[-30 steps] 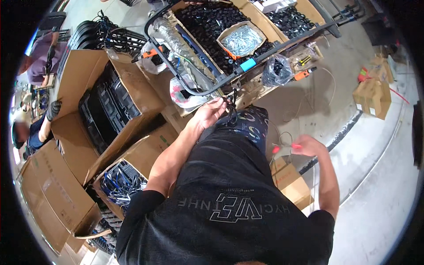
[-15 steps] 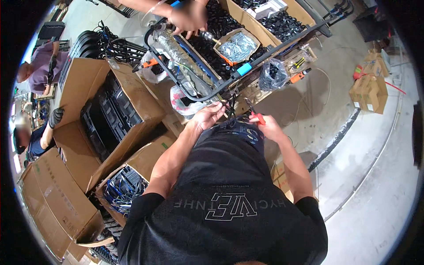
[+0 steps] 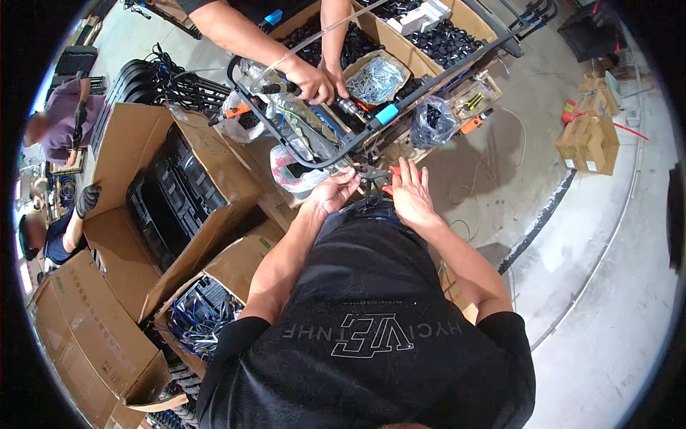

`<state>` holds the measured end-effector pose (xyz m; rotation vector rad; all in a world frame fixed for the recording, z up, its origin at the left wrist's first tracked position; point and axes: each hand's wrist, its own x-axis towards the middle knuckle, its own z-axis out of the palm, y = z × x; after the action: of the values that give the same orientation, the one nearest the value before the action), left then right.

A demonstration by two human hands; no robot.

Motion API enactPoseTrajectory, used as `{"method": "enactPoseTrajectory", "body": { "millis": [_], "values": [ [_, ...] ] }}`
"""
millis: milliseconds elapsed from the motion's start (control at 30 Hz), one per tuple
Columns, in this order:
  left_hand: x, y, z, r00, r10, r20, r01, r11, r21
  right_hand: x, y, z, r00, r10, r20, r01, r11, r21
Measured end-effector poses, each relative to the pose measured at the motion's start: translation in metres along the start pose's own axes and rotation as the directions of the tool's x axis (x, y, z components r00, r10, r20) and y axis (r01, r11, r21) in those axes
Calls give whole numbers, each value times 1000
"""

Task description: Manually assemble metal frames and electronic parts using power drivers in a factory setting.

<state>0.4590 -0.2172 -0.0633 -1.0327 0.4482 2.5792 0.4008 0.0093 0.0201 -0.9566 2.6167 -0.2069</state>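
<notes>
My left hand (image 3: 334,191) is curled at the lower rail of a black metal tube frame (image 3: 336,146), fingertips on the metal jaws of red-handled pliers (image 3: 381,179). My right hand (image 3: 412,194) is right beside it. Its fingers are stretched out and the red handle lies under its thumb side. Both hands hover above my dark trousers. Another person's two hands (image 3: 319,79) reach in from the top and grip the frame beside a clear hose (image 3: 314,39).
A cart holds cardboard boxes of black parts (image 3: 429,36) and a box of silvery screws (image 3: 376,77). Open cartons with black pieces (image 3: 171,200) and bagged parts (image 3: 204,314) stand at my left. Small boxes (image 3: 589,136) sit on the concrete floor. Two seated people (image 3: 61,129) work at far left.
My right hand swung in from the lower right with the red-handled tool and met my left hand at the frame. Another person's arms came in from the top and took hold of the frame.
</notes>
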Motion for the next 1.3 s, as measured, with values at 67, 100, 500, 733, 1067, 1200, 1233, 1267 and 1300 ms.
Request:
{"method": "enactPoseTrajectory", "body": {
  "millis": [67, 100, 500, 733, 1067, 1200, 1233, 1267, 1300],
  "values": [
    [0, -1, -1, 1000, -2, -1, 2, 1000, 10, -1, -1, 1, 1000, -4, -11, 4, 1000, -31],
    [1, -1, -1, 1000, -5, -2, 5, 1000, 19, -1, -3, 1, 1000, -1, -16, 0, 1000, -31],
    [-3, -1, 12, 999, 27, -39, -25, 998, 52, -8, -26, -20, 997, 42, 68, -39, 998, -47],
    [-6, 0, 13, 998, 61, -2, -61, 996, 60, -22, -23, -26, 990, 142, 16, -142, 960, 241],
    [-27, 30, 28, 875, 464, 137, -196, 82, 977, -16, -27, -14, 983, 179, 35, -182, 951, 252],
    [-32, 50, 36, 598, 558, 576, -111, -653, 749, -10, -32, -6, 981, 196, 0, -189, 945, 266],
    [-32, 49, 35, 597, 560, 575, -111, -651, 751, -7, -34, -4, 979, 202, -9, -192, 943, 273],
    [-31, 47, 33, 611, 546, 574, -107, -661, 742, -3, -36, -2, 978, 209, -17, -195, 939, 283],
    [-30, 44, 32, 625, 531, 572, -102, -671, 734, 0, -39, 0, 978, 208, -16, -195, 939, 285]
  ]
}}
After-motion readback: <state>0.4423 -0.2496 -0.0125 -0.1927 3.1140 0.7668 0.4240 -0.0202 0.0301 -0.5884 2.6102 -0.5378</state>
